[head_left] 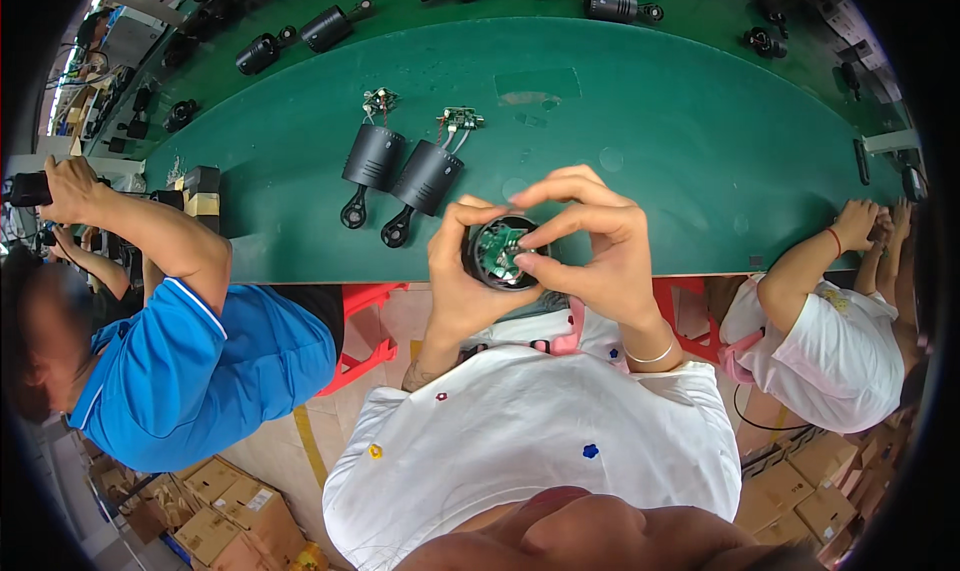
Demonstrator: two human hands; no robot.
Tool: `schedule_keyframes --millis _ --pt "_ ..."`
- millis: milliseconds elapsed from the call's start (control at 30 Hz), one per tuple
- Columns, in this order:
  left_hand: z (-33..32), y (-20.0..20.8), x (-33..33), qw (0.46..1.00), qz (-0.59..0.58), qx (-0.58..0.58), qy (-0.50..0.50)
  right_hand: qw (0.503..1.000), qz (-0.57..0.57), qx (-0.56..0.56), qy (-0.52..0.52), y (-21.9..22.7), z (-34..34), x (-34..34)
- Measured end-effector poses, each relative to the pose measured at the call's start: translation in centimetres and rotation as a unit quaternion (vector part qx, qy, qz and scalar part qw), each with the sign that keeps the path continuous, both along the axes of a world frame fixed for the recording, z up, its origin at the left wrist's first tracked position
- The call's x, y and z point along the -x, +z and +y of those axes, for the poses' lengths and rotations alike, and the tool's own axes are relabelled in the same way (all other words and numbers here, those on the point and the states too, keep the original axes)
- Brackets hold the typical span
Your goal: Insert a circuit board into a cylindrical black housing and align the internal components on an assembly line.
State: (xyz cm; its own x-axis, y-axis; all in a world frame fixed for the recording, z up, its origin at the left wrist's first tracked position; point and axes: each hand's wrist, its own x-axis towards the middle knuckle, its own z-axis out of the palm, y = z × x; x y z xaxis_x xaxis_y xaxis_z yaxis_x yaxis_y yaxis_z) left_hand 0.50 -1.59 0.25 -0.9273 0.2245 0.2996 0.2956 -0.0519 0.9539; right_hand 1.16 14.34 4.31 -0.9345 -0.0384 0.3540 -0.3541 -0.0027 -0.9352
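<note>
A black cylindrical housing [478, 268] sits in my left hand [459, 271], its round opening turned up and the fingers wrapped around its side. Inside the opening lies a green circuit board [497, 246]. My right hand [590, 236] reaches over the rim, thumb and forefinger pinched together at the board; what lies between the fingertips is too small to make out. Just beyond, to the left, two similar black housings with ring-ended handles lie on the table, a nearer one [428, 178] and a farther one [374, 158]. Wires join each to a loose circuit board [461, 119].
The green table [680, 171] ends just in front of me. More black housings [325, 28] line a green strip along the far side. A person in blue [230, 371] works at my left, another in white [825, 351] at my right. Cardboard boxes [235, 501] stand behind.
</note>
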Motion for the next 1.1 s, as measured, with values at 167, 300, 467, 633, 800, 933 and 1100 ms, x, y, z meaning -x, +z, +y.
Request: schedule_keyframes --millis 167,300,467,633,800,933,1100 --pt "0.4 -0.4 0.5 0.997 0.074 -0.017 0.02 0.999 -0.037 0.001 0.016 -0.2 -0.5 0.0" --pt "0.3 -1.6 0.9 0.991 0.136 0.0 0.015 0.998 -0.008 -0.064 -0.006 0.6 -0.6 -0.2" --pt "0.3 -1.4 0.9 0.987 0.157 0.022 0.015 0.996 -0.033 -0.085 -0.011 0.5 -0.9 -0.2" --pt "0.9 -1.6 0.7 0.987 0.155 0.004 0.046 0.996 -0.059 -0.064 -0.021 0.3 -1.7 -0.5" --pt "1.0 -2.1 0.8 0.983 0.173 0.004 0.06 0.995 -0.034 -0.09 -0.033 0.4 -1.7 -0.5" --pt "0.9 -2.6 1.0 0.977 0.202 0.017 0.074 0.993 -0.015 -0.107 -0.039 0.6 -1.7 -0.7" --pt "1.0 -2.1 0.9 0.972 0.208 0.03 0.108 0.993 0.009 -0.107 -0.043 -0.1 -2.1 -0.7"
